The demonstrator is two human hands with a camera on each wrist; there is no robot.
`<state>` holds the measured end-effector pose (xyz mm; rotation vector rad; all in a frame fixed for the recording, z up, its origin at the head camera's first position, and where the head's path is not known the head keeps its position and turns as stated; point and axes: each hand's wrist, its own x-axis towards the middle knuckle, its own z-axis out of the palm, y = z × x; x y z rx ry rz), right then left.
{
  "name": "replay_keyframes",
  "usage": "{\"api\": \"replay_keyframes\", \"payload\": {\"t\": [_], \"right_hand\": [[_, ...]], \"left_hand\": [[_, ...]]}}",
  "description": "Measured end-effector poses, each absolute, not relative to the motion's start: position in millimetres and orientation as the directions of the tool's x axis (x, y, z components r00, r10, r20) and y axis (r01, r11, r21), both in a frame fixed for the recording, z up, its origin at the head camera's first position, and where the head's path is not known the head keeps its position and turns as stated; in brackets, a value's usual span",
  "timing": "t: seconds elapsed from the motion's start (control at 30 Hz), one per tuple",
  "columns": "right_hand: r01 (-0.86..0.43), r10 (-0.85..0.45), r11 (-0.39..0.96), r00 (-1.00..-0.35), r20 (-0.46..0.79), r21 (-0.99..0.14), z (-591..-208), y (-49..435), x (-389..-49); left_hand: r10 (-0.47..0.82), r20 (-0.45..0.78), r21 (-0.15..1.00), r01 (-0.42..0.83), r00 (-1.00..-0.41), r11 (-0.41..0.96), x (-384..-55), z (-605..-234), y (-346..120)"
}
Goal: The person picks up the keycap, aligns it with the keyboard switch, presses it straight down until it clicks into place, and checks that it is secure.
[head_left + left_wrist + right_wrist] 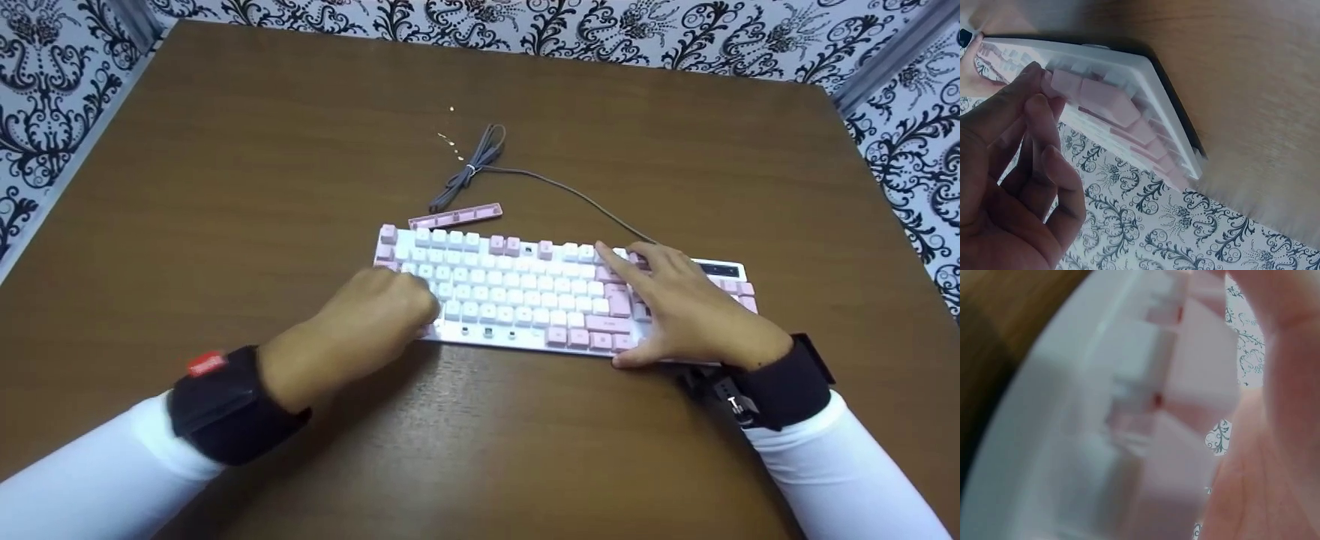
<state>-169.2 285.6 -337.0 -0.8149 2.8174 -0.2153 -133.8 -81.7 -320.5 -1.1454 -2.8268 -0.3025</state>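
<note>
A white keyboard with white and pink keycaps lies on the wooden table. My left hand is over its front left corner. In the left wrist view, thumb and forefinger pinch a small pink keycap in the front row, beside other pink keycaps. Bare key switches show along the front row, where a wide gap runs. My right hand rests spread across the keyboard's right part, thumb at the front edge and fingers toward the back, hiding some keys there.
Behind the keyboard lies a long pink keycap, its hollow underside up. A bundled grey cable runs from the keyboard's back edge, with several small pale bits near it. Patterned walls stand beyond the brown table.
</note>
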Motion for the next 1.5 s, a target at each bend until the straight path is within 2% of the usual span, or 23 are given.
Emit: {"api": "replay_keyframes", "payload": {"t": [0.23, 0.83, 1.1, 1.33, 1.5], "right_hand": [[-0.519, -0.547, 0.833, -0.825, -0.14, -0.193, -341, 286, -170], [-0.562, -0.586, 0.806, -0.802, -0.116, -0.184, -339, 283, -170], [-0.57, -0.589, 0.805, -0.8, -0.113, -0.165, -336, 284, -169], [-0.574, -0.595, 0.8, -0.795, -0.115, -0.174, -335, 283, -168], [-0.571, -0.592, 0.803, -0.797, -0.118, -0.169, -335, 283, -168]], "left_hand": [[0.677, 0.137, 0.201, 0.689, -0.724, 0.696, -135, -325, -86], [0.69, 0.126, 0.14, 0.702, -0.712, 0.698, -127, -321, -84], [0.686, 0.162, 0.09, 0.703, -0.709, 0.705, -120, -319, -81], [0.671, 0.132, 0.199, 0.683, -0.73, 0.703, -124, -308, -83], [0.636, 0.103, 0.248, 0.639, -0.765, 0.728, -142, -290, -78]]}}
